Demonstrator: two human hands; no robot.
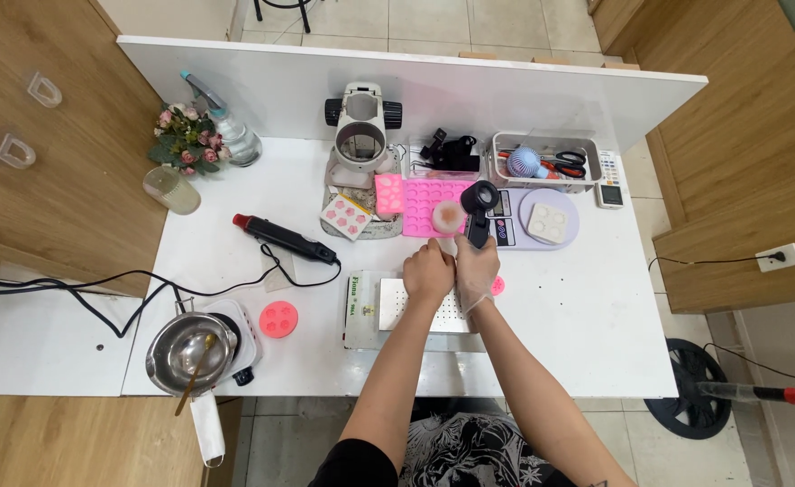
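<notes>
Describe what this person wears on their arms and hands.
The left hand is bare. The right hand wears a thin, translucent glove ending at the wrist. Both forearms are bare. A dark short sleeve shows on the left upper arm.

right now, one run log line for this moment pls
left hand: fisted over perforated metal plate | right hand: gloved, beside left, grip unclear | behind: pink mould tray, black loupe

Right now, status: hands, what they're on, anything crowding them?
Left hand and gloved right hand together, closed over white perforated metal plate. Held item hidden. Pink silicone mould tray and black loupe close ahead.
</notes>
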